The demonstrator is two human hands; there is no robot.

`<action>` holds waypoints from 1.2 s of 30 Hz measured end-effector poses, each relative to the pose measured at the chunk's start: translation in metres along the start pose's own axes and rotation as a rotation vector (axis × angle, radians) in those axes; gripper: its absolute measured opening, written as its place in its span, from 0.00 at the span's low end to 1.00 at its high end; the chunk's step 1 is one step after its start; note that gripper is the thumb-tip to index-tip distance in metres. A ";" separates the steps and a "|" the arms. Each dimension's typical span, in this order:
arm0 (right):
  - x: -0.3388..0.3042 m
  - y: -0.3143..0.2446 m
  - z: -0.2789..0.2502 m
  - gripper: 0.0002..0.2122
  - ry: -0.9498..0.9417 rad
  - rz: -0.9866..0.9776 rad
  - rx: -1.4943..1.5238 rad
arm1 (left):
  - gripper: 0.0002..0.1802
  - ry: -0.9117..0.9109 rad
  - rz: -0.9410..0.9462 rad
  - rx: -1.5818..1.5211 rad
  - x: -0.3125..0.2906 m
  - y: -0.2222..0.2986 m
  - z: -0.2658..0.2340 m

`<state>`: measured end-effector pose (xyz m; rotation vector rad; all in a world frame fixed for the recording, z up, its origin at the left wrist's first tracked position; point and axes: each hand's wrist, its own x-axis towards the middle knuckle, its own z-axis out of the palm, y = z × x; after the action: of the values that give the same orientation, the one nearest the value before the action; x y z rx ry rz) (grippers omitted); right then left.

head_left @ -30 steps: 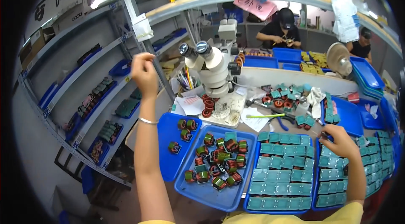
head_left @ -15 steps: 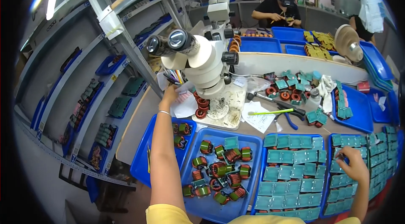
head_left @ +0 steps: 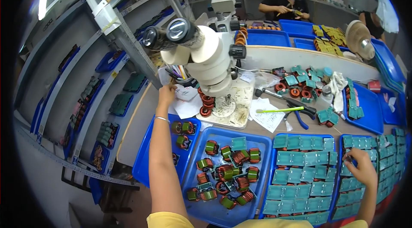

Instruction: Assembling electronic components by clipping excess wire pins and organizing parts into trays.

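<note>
My left hand (head_left: 166, 95) reaches to the back left of the bench, its fingers bent at the left edge of a white paper sheet (head_left: 185, 93) with handwriting. Just behind it stands a dark pen holder (head_left: 186, 81) full of pens. Over at the right, my right hand (head_left: 363, 167) hovers above a blue tray of green circuit boards (head_left: 355, 142). Its thumb and fingers are curled together around something small and dark, too small to name. A white microscope (head_left: 206, 58) stands beside my left hand, with a stack of red wound ring coils (head_left: 207, 104) at its base.
In front lies a blue tray (head_left: 193, 204) of green-and-copper coils; another blue tray (head_left: 143, 165) is to its left. More boards (head_left: 296, 158) fill a middle tray. Pliers (head_left: 301, 121), a yellow-green brush (head_left: 281, 110) and loose boards lie behind. A co-worker (head_left: 285, 4) sits opposite.
My left hand has come down and slightly left from the pen holder. The handwritten sheet now covers a pink-printed one, and the pen holder shows more fully. The right hand stays nearly still; the view shifted slightly.
</note>
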<state>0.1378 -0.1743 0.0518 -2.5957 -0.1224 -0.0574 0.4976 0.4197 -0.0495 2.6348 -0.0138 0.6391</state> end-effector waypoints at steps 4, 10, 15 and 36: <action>0.000 -0.006 -0.002 0.07 -0.039 -0.021 0.006 | 0.15 -0.175 0.013 0.051 -0.007 -0.019 -0.003; 0.015 -0.013 -0.006 0.10 -0.146 -0.057 -0.092 | 0.16 -0.116 0.013 0.221 -0.008 -0.030 0.006; 0.062 -0.025 0.021 0.13 -0.172 -0.257 -0.135 | 0.14 -0.139 0.075 0.277 -0.001 -0.013 -0.028; 0.226 -0.091 0.130 0.14 -0.018 -0.641 -0.301 | 0.25 -0.309 0.156 0.200 -0.169 0.006 -0.052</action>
<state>0.3559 -0.0121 0.0018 -2.7388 -1.0148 -0.3021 0.3236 0.4209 -0.0797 2.9228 -0.2612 0.2868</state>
